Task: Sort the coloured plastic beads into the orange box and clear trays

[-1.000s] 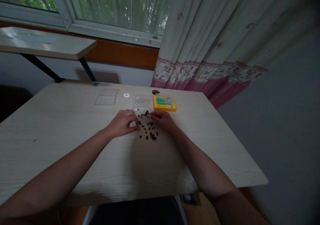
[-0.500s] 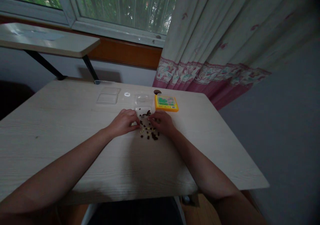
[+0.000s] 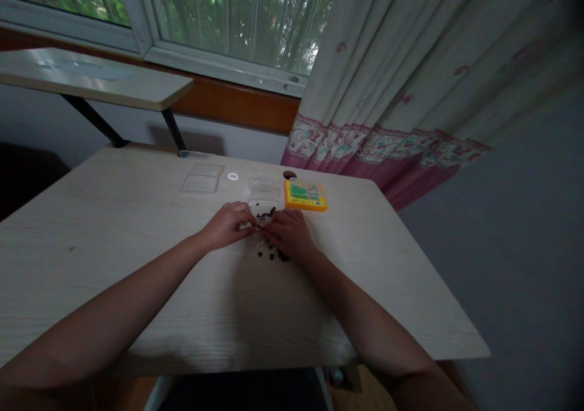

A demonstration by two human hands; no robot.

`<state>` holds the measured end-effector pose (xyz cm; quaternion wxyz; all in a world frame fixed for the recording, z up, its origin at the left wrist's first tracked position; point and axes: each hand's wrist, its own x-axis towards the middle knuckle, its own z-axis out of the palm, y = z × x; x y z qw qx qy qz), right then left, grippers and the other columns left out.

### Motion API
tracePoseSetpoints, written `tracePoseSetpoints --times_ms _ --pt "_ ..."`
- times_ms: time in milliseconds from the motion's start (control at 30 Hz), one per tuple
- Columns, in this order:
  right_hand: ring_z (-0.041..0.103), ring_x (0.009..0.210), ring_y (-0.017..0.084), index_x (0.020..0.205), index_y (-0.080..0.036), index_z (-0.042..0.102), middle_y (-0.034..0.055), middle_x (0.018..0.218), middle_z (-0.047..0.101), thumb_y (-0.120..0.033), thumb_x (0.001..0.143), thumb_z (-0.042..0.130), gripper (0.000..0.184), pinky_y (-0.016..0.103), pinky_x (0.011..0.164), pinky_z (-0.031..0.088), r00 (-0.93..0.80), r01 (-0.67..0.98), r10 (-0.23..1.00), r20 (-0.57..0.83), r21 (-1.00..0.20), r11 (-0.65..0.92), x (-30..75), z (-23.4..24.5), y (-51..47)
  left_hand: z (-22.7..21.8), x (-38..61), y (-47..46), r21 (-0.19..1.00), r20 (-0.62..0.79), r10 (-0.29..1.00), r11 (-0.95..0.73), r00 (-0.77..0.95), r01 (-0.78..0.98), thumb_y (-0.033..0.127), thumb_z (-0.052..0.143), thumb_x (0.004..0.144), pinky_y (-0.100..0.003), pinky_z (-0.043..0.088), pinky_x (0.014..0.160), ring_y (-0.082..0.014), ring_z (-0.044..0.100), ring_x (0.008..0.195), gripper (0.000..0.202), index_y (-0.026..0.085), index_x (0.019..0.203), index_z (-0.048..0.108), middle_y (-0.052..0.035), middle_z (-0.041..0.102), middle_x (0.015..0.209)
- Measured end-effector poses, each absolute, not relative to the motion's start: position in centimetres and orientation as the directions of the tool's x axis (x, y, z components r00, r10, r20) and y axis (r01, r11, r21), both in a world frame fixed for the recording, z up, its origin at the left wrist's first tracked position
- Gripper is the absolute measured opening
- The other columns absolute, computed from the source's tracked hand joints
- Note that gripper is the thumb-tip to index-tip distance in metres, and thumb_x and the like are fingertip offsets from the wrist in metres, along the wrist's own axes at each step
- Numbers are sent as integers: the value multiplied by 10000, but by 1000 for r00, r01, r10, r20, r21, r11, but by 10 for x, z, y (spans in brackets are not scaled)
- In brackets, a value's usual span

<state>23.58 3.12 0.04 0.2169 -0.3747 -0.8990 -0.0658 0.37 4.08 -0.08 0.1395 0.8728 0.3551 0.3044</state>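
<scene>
My left hand (image 3: 230, 225) is pinched over the table, its fingertips on something small that I cannot make out. Against those fingertips rests my right hand (image 3: 291, 236), also closed in a pinch on something too small to name. Several small dark brown and pale yellow pieces (image 3: 272, 256) lie scattered below and around the fingers, some hidden by my right hand. Just beyond them is a clear plastic box (image 3: 264, 187), with a few dark pieces at its near end. A yellow box (image 3: 305, 196) with a green and pink label lies past my right hand.
A clear plastic lid or tray (image 3: 201, 179) lies at the back left of the pale wooden table (image 3: 182, 301). A raised shelf (image 3: 114, 86) on dark legs stands at the far left. Behind the table hang curtains (image 3: 360, 125) beside a window.
My right hand has moved left and slightly nearer, so its fingertips now meet those of my left hand. It covers more of the pieces. The view has shifted slightly.
</scene>
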Motion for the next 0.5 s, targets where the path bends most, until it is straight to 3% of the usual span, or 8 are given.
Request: tracePoseSetpoints --times_ms 200,400,500 --pt "489 901 207 871 -253 747 34 879 662 -423 905 633 208 373 817 283 -633 708 650 422 -25 706 230 2 27 -4 3 45 629 521 779 -626 349 460 369 655 881 -268 418 704 -147 545 772 185 193 875 710 -14 547 788" --pt "498 899 204 822 -225 738 38 867 668 -367 904 646 188 361 801 294 -628 715 660 413 -29 699 226 3 24 -5 4 48 681 509 828 -554 234 479 371 662 869 -268 413 679 -145 528 746 183 199 871 726 -13 552 778" --pt "518 885 201 827 -231 746 33 845 673 -357 890 665 163 354 790 313 -615 696 655 438 -88 712 225 -1 28 -7 6 50 694 486 855 -504 182 515 377 657 867 -270 408 652 -142 518 707 199 192 874 730 -9 533 756"
